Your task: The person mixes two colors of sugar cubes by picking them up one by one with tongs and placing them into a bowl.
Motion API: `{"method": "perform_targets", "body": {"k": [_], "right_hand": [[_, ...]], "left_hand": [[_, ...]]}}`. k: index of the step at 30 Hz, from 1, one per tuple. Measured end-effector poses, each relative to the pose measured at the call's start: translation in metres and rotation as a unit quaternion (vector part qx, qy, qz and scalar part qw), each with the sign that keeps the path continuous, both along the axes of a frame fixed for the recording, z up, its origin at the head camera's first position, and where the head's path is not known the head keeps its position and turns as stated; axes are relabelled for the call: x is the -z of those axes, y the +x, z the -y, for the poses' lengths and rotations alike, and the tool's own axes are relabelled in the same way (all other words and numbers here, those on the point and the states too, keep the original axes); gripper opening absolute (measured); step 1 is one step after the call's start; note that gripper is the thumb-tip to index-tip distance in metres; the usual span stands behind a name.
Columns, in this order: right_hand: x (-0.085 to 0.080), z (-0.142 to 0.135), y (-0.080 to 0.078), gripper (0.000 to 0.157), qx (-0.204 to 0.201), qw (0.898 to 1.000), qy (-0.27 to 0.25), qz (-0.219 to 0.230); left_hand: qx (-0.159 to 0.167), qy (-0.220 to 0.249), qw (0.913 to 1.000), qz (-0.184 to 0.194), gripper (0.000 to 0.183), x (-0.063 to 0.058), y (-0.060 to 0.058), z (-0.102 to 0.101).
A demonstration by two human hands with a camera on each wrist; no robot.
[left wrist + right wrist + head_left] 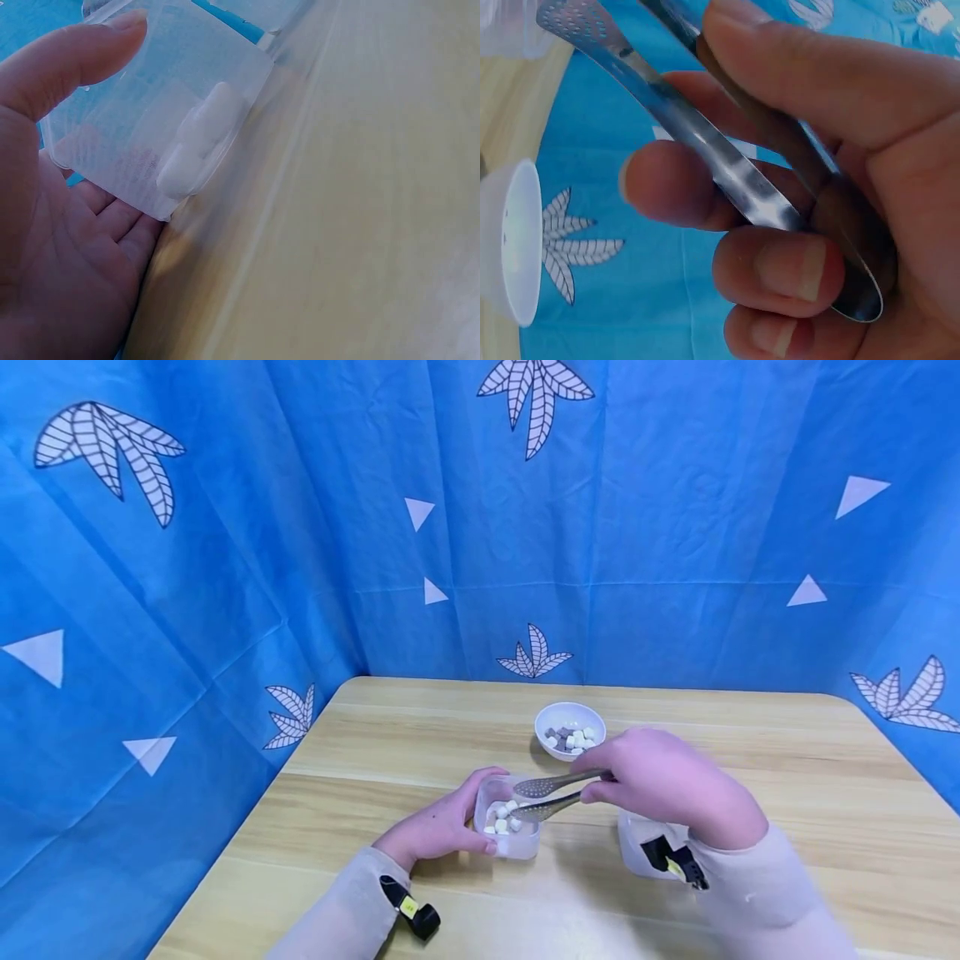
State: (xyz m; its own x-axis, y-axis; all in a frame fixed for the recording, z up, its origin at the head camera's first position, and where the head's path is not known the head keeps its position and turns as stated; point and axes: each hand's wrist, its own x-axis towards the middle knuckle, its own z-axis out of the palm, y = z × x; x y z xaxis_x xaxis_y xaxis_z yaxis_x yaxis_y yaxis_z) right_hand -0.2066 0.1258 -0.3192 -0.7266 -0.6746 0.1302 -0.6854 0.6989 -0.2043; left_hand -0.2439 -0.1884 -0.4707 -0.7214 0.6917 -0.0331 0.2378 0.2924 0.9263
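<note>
My left hand point(444, 825) holds a clear plastic container point(517, 846) by its left side, thumb in front and fingers behind. Several white cubes point(501, 823) lie on its floor; in the left wrist view they show as pale lumps point(196, 139) through the wall. My right hand point(660, 781) grips metal tongs point(558, 783), whose perforated tips are spread apart over the container. No cube is visible between the tips. In the right wrist view, the fingers point(780, 262) curl round the tongs' handle end.
A white bowl point(551, 714) with white and greyish-purple cubes stands behind the container. Under my right wrist is a second clear container point(636, 852), partly hidden by the sleeve. The wooden table point(420, 718) meets a blue patterned curtain point(660, 527) at the back and left.
</note>
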Motion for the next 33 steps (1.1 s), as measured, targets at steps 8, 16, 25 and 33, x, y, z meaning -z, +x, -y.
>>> {"method": "perform_targets", "body": {"k": [8, 16, 25, 33], "right_hand": [[-0.008, 0.043, -0.006, 0.009, 0.014, 0.996, 0.086, -0.003], [0.000, 0.071, -0.011, 0.023, 0.005, 0.985, 0.165, -0.046], [0.001, 0.047, -0.012, 0.009, 0.013, 0.995, 0.087, -0.047], [0.000, 0.019, -0.012, 0.009, 0.030, 0.999, -0.001, -0.020]], "left_hand": [[0.000, 0.002, 1.0000, 0.006, 0.102, 0.001, -0.001, 0.002], [0.007, -0.001, 0.9999, -0.012, 0.100, 0.000, -0.002, 0.002], [0.017, 0.014, 0.9998, -0.001, 0.102, -0.002, -0.003, 0.001], [0.007, -0.003, 0.9997, -0.025, 0.102, -0.002, 0.000, 0.001]]}}
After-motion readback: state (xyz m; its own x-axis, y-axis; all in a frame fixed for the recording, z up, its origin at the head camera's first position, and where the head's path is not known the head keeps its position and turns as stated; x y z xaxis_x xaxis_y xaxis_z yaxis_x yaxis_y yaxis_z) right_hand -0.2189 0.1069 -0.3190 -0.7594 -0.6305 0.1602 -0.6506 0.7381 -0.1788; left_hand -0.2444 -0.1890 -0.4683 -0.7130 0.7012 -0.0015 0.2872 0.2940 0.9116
